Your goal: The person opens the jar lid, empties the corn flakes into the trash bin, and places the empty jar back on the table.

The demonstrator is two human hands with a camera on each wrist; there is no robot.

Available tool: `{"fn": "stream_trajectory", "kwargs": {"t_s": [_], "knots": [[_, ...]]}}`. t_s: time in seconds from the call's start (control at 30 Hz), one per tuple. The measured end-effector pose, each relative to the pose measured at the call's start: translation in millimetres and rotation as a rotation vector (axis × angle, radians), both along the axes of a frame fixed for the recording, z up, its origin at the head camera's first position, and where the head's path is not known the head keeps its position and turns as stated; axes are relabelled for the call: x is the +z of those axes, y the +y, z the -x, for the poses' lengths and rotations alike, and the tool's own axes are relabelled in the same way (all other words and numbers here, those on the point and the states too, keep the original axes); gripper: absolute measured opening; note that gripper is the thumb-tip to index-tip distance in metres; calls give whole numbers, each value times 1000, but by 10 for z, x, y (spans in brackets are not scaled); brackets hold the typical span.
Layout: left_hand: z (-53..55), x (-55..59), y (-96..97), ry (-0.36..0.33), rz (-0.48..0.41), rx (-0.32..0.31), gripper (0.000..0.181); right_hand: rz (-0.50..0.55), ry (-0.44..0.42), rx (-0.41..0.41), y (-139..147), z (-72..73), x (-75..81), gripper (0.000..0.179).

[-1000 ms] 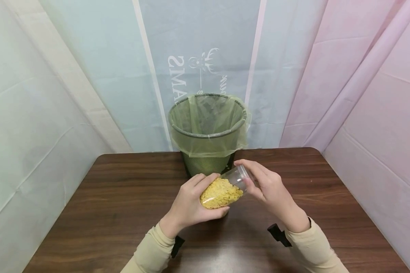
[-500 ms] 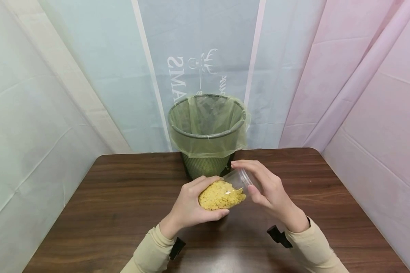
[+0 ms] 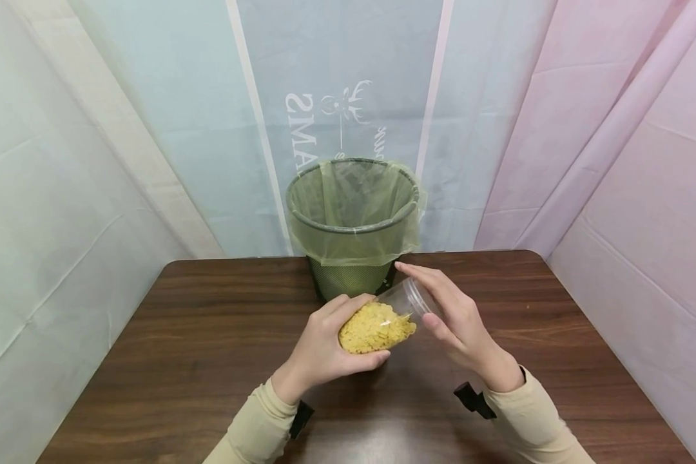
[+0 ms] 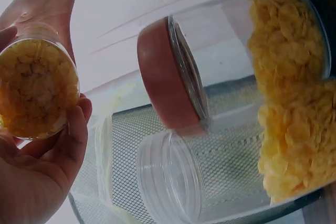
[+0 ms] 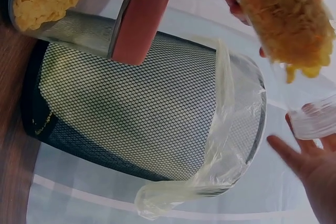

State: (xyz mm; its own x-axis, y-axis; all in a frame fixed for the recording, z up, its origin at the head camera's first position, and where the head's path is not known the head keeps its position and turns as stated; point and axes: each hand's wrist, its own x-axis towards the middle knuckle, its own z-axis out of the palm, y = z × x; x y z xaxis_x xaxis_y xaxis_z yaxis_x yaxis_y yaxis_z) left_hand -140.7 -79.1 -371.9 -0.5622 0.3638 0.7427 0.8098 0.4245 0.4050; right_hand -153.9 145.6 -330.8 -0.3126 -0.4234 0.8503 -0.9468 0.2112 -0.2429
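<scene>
My left hand [image 3: 319,341] grips a clear jar of yellow cornflakes [image 3: 377,328] by its lower part, thumb below and fingers over the top. The jar lies tilted, its mouth toward my right hand and the flakes heaped along its lower side. Around the clear threaded rim [image 3: 420,296], my right hand [image 3: 464,322] spreads its fingers, long and fairly straight, with the thumb right at the edge. In the left wrist view, an uncapped jar [image 4: 168,177] and a jar with a reddish-brown lid [image 4: 163,77] stand upright with flakes in them. The head view does not show these two.
A mesh waste bin [image 3: 348,277] stands at the table's back edge, just beyond the hands. A pale green bag [image 3: 354,248] lines it and folds over its rim. The dark wooden table [image 3: 209,335] is enclosed by hanging fabric walls.
The right fingers have loosened from the jar's rim and spread outward. Flakes have shifted slightly toward the mouth inside the jar. The left hand keeps its grip in about the same spot.
</scene>
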Motion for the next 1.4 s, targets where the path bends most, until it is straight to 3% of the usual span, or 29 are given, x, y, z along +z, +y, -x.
{"fn": "stream_trajectory", "kwargs": {"t_s": [0.27, 0.43, 0.6, 0.77, 0.9, 1.4], "knots": [[12, -7, 4, 63, 76, 108, 72, 37, -92, -103, 43, 22, -7, 56], [27, -9, 17, 103, 104, 161, 76, 38, -252, -194, 72, 5, -41, 40], [45, -5, 19, 138, 125, 189, 76, 12, -435, -267, 78, -45, -62, 40], [47, 1, 11, 154, 140, 206, 77, 50, -598, -246, 68, -108, -17, 36], [39, 12, 6, 144, 132, 195, 77, 83, -673, -214, 71, -140, 44, 36], [2, 33, -21, 17, 39, 78, 72, 57, -707, -36, 141, -166, 129, 44]]}}
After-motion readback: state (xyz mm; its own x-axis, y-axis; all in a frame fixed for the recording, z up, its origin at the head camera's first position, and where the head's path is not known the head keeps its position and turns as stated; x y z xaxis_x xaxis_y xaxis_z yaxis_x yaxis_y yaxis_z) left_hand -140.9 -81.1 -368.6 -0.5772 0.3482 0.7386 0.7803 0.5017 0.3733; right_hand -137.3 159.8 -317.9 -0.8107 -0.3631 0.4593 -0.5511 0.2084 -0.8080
